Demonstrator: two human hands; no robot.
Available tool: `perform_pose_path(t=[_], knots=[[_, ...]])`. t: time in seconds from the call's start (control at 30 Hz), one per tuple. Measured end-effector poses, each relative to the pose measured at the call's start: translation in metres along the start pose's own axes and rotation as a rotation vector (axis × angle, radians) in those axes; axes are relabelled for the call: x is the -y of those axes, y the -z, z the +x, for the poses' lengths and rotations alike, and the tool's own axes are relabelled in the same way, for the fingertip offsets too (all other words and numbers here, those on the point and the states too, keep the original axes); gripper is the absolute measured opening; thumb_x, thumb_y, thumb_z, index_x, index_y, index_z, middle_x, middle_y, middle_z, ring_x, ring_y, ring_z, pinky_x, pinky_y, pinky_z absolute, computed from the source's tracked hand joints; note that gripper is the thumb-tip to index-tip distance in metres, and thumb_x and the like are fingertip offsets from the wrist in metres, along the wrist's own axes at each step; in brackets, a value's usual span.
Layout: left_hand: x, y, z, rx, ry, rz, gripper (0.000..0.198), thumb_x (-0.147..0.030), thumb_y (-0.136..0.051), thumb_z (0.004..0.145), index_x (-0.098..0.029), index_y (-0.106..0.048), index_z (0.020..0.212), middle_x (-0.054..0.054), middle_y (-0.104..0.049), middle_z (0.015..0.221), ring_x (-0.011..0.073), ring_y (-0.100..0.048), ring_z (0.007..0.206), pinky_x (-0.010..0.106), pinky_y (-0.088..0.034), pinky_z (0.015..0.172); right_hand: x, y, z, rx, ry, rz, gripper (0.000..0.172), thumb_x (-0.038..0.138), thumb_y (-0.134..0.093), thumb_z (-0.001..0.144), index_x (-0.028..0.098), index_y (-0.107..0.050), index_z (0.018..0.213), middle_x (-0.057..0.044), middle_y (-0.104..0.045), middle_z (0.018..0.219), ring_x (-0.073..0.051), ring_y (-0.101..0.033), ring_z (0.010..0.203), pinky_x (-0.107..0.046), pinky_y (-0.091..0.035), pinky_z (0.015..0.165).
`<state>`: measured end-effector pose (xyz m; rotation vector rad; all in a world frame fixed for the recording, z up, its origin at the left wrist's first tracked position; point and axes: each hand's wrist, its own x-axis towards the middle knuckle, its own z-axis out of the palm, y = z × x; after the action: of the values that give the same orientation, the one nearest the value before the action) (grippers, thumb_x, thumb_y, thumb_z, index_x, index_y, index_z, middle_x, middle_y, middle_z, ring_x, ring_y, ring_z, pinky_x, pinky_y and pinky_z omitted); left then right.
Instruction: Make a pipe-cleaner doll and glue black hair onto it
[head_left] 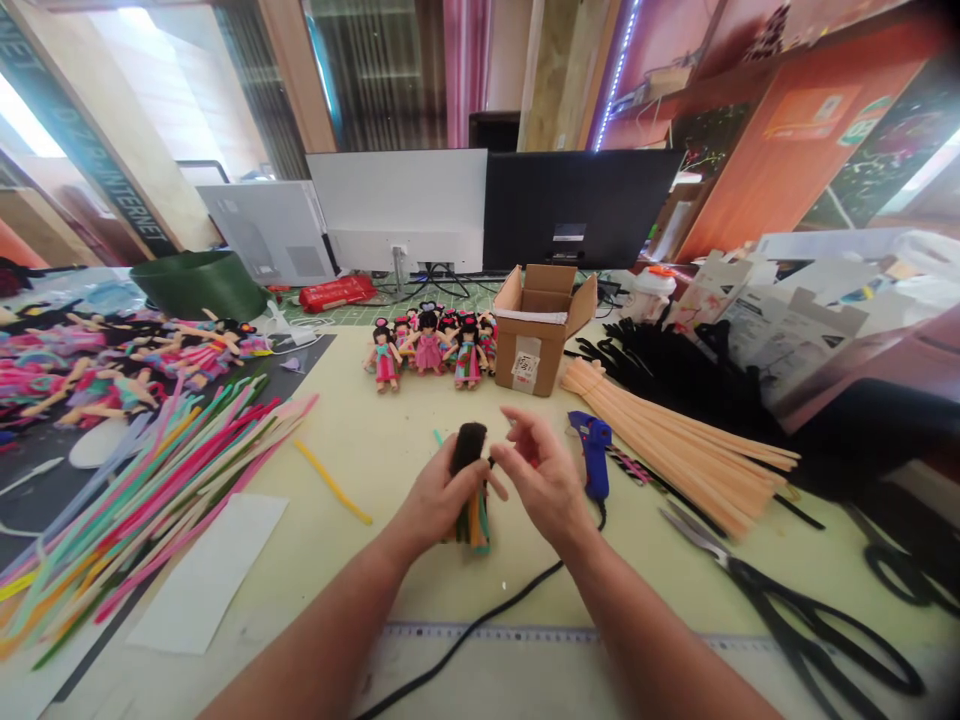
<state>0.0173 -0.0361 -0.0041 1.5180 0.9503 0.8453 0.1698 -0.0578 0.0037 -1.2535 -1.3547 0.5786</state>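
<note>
A small doll [471,450] made of fuzzy stems, with black hair on top and yellow, green and teal strands below, stands upright in my left hand [439,495]. The fingers of that hand are wrapped round it. My right hand [544,480] is just to the doll's right, its upper fingers raised and apart and its thumb pointing at the doll's side. Whether a small piece sits at those fingertips is too blurred to tell. Just right of my right hand lies a blue glue gun [592,455], its black cord running under my right arm.
Finished dolls [429,345] stand beside an open cardboard box [529,345]. Coloured stems [161,480] and a white sheet [210,570] lie left. Peach stems [682,450], black stems [675,370] and large scissors [795,600] lie right. A ruler [540,634] crosses the front; monitors stand behind.
</note>
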Motion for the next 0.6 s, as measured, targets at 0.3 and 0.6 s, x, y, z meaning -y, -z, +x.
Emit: perform_pose_path(t=[0.3, 0.6], knots=[[0.001, 0.009, 0.002, 0.114, 0.234, -0.389, 0.048, -0.027, -0.048, 0.085, -0.022, -0.043, 0.132, 0.008, -0.061, 0.112, 0.0186, -0.063, 0.092, 0.031, -0.052, 0.076, -0.01, 0.005, 0.006, 0.061, -0.126, 0.082, 0.025, 0.041, -0.055, 0.087, 0.019, -0.064, 0.091, -0.001, -0.062, 0.079, -0.015, -0.056, 0.072, -0.027, -0.047, 0.067], [0.014, 0.008, 0.009, 0.064, 0.057, -0.36, 0.035, -0.027, -0.06, 0.082, -0.018, -0.055, 0.115, 0.004, -0.062, 0.102, 0.0173, -0.059, 0.098, 0.031, -0.045, 0.089, -0.021, -0.002, 0.002, 0.208, -0.199, 0.218, 0.024, 0.042, -0.062, 0.083, 0.018, -0.061, 0.087, -0.001, -0.061, 0.075, -0.015, -0.057, 0.068, -0.028, -0.047, 0.065]])
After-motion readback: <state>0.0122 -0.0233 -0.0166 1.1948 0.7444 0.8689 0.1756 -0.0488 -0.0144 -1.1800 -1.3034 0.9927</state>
